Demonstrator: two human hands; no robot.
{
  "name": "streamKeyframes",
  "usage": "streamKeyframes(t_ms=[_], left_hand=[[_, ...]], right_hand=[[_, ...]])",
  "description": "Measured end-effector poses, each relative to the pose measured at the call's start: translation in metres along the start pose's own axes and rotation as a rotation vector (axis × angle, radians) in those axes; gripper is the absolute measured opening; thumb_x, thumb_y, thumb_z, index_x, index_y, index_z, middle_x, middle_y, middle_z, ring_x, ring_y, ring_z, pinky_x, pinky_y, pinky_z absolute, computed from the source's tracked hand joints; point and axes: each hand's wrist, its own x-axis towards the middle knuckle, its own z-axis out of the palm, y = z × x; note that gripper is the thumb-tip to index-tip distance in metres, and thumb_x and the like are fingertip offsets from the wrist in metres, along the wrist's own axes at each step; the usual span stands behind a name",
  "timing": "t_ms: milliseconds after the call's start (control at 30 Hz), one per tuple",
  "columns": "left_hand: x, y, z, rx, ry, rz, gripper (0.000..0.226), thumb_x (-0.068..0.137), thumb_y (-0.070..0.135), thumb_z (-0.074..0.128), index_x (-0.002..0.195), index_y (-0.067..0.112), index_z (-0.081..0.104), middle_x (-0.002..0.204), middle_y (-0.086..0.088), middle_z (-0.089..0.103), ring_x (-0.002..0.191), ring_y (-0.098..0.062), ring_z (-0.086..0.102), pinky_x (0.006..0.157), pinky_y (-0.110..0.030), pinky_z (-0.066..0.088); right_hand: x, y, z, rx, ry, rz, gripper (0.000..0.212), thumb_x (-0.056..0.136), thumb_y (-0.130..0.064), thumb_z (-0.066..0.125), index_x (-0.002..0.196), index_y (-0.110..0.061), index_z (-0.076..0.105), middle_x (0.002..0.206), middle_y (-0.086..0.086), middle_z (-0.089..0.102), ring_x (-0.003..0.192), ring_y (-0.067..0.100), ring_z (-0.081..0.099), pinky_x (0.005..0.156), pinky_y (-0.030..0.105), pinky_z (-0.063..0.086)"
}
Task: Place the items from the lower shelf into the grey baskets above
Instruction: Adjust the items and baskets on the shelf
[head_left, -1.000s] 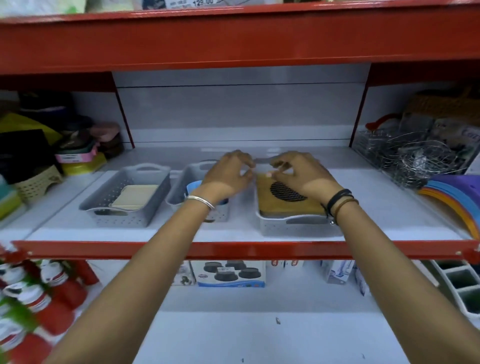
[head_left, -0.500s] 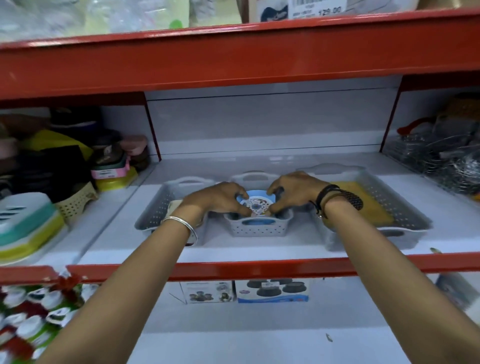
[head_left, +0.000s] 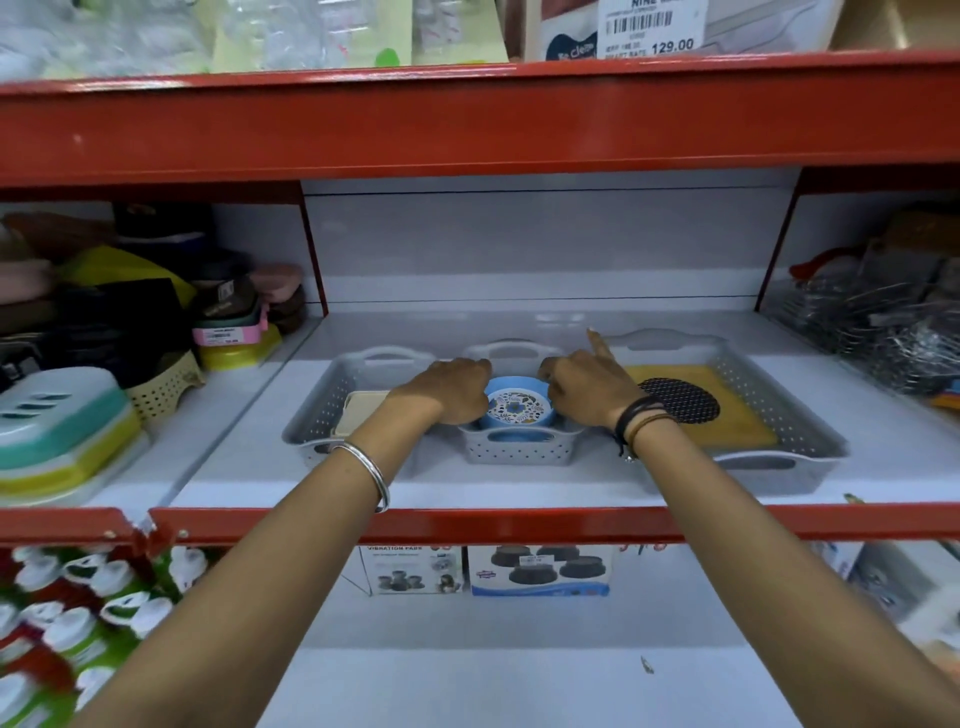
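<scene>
Fingertips of both hands hidden behind knuckles; grip unclear. Left hand (head_left: 451, 391) and right hand (head_left: 586, 385) curled, flanking blue patterned dish (head_left: 518, 410) inside small middle grey basket (head_left: 517, 451), near shelf's (head_left: 519, 486) front edge.

On my left, at the shelf's left edge, I see a stack of soap cases (head_left: 62, 431), teal over yellow, and a cream perforated basket (head_left: 166, 387) behind it. Wire racks (head_left: 878, 332) crowd the right edge. A price label (head_left: 652, 26) hangs above.
</scene>
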Motion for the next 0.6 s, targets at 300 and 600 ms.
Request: streamKeyframes(t_ms=[300, 600], left_hand=[[-0.019, -0.021, -0.049, 0.005, 0.338, 0.001, 0.047, 0.077, 0.006, 0.047, 0.123, 0.010, 0.050, 0.128, -0.016, 0.056, 0.121, -0.035, 0.048, 0.103, -0.044, 0.041], [-0.051, -0.122, -0.036, 0.036, -0.314, -0.153, 0.104, 0.054, 0.058, 0.069, 0.143, 0.031, 0.022, 0.152, 0.004, 0.029, 0.135, -0.021, 0.035, 0.110, -0.042, 0.035]], right_hand=[[0.005, -0.021, -0.014, 0.154, 0.278, 0.125, 0.028, 0.086, -0.021, 0.049, 0.111, -0.014, 0.058, 0.101, 0.010, 0.073, 0.103, 0.028, 0.063, 0.118, 0.041, 0.018], [0.051, -0.118, 0.006, 0.421, -0.197, -0.170, 0.082, 0.075, -0.043, 0.071, 0.142, -0.023, 0.029, 0.143, 0.003, 0.049, 0.130, 0.026, 0.045, 0.115, 0.043, 0.027]])
